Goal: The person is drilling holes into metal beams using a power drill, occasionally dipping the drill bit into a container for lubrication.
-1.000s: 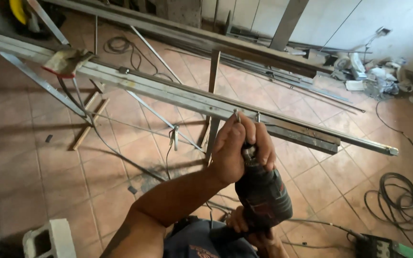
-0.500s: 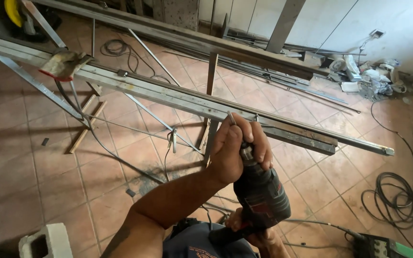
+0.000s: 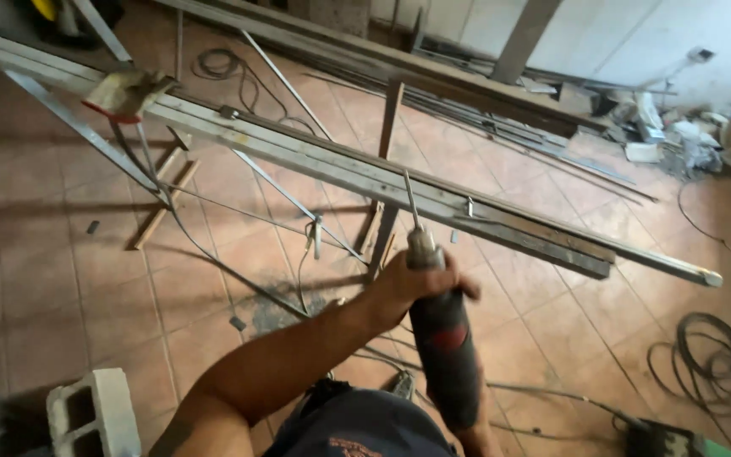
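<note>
The left hand (image 3: 412, 283) is wrapped tight around the front of a dark power drill (image 3: 443, 355), just behind the chuck, fingers curled closed over the barrel. The drill has a red oval patch on its side, and its long thin bit (image 3: 411, 199) points up and away toward the metal rails (image 3: 365, 169). Only a little of the right hand (image 3: 477, 436) shows, at the drill's lower end near the bottom edge of the view; it seems to grip the handle, but how tightly its fingers close I cannot tell.

The rails lie long and slantwise on a folding metal stand (image 3: 129, 161), crossing from the upper left to the right. A crumpled pale work glove (image 3: 124, 89) with a red cuff rests on the rails near their left end. Below, on the tiled floor (image 3: 61, 279), a white hollow block (image 3: 95, 415) sits at the lower left, and a coiled black cable (image 3: 708, 364) lies at the right.
</note>
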